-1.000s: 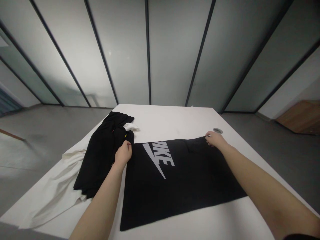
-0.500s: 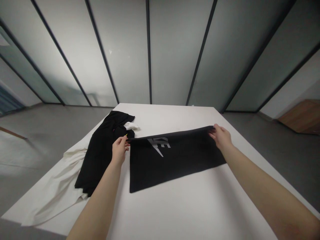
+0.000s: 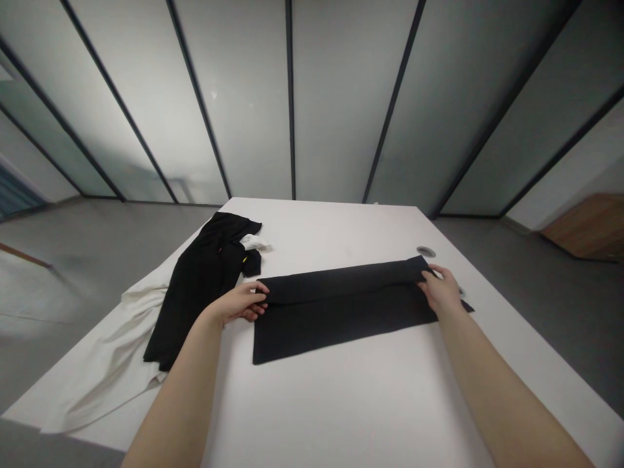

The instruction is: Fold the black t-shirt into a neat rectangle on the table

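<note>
A black cloth garment lies folded into a long flat strip on the white table, and its printed logo is hidden inside the fold. My left hand rests on the strip's left end, fingers lying flat over the folded edge. My right hand presses on the right end, where a black corner pokes out past it. Neither hand seems to pinch the cloth.
A rumpled black garment lies left of my left hand on a crumpled white cloth. A small white piece sits at its top. A round metal grommet is set in the table. Grey floor surrounds the table.
The top layer of black cloth has come down flat over the logo, forming a folded strip. My left hand has let go and lies flat; my right hand has moved right and down.
</note>
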The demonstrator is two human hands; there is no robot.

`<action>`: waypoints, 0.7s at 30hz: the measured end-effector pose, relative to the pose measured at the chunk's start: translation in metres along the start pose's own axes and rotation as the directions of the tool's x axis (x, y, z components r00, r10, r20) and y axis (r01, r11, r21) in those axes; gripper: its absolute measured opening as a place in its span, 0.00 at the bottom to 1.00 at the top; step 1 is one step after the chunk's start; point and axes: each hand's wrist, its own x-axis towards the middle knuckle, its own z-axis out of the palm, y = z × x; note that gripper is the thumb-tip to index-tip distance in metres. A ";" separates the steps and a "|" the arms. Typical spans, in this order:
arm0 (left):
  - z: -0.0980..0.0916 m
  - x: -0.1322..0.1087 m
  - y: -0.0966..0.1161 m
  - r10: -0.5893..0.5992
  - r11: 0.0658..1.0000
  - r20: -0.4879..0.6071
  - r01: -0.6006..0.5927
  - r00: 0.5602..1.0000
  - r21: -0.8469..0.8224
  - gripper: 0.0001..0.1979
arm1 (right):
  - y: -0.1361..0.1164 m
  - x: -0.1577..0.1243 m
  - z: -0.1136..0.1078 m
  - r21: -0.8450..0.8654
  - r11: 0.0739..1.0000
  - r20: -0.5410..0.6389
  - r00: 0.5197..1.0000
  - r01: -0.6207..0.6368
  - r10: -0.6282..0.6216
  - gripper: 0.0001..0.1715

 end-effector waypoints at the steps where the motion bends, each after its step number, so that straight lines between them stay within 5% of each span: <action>1: -0.001 0.000 -0.001 0.005 0.999 0.019 -0.006 1.000 0.054 0.23 | 0.002 -0.001 -0.002 -0.037 0.999 0.017 0.999 0.038 -0.037 0.24; 8: -0.009 0.001 -0.006 0.020 0.956 0.009 -0.022 1.000 0.292 0.16 | 0.000 -0.003 -0.005 -0.463 0.861 0.076 0.977 0.210 -0.198 0.25; 14: -0.007 -0.001 -0.002 0.019 0.904 0.081 -0.051 0.997 0.424 0.14 | 0.002 0.005 -0.005 -0.424 0.889 0.027 0.983 0.174 -0.179 0.18; 21: 0.003 -0.007 0.001 0.122 0.834 0.083 -0.148 0.989 0.532 0.13 | 0.011 0.012 -0.011 -0.471 0.815 -0.010 0.922 0.337 -0.387 0.21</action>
